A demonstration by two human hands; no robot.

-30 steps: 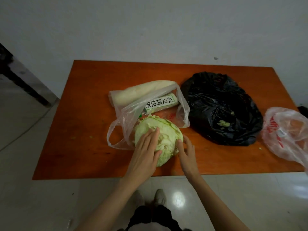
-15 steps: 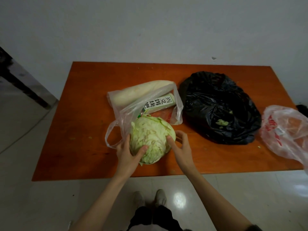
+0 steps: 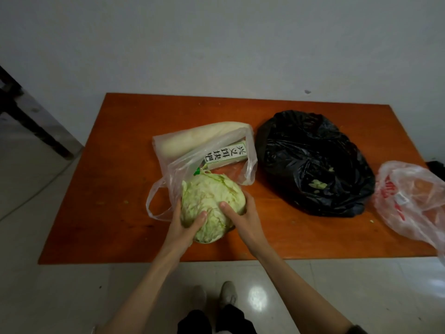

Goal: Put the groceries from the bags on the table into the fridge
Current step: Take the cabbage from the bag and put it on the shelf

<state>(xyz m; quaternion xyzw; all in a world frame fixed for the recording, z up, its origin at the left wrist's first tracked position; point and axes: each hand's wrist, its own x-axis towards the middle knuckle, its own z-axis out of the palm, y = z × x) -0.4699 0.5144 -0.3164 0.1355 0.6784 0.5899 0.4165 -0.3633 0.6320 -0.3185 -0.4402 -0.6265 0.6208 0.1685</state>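
Note:
A pale green cabbage [image 3: 212, 201] sits near the front edge of the orange wooden table [image 3: 120, 165], just in front of the mouth of a clear plastic bag [image 3: 183, 162]. My left hand [image 3: 184, 225] grips its left side, thumb curled over the front. On the right side my right hand [image 3: 243, 216] grips it as well, thumb on top. Inside the clear bag lie a long white radish [image 3: 199, 138] and a green-and-white labelled packet [image 3: 226, 153].
A crumpled black plastic bag [image 3: 310, 162] lies right of the clear one. A red-printed translucent bag [image 3: 414, 201] hangs over the table's right end. A white wall backs the table. Dark furniture legs [image 3: 31, 119] stand at the left. My feet show on the tiled floor below.
My left hand slid from the top of the cabbage to its left side. My right hand closed on the right side. The cabbage came out toward the table's front edge.

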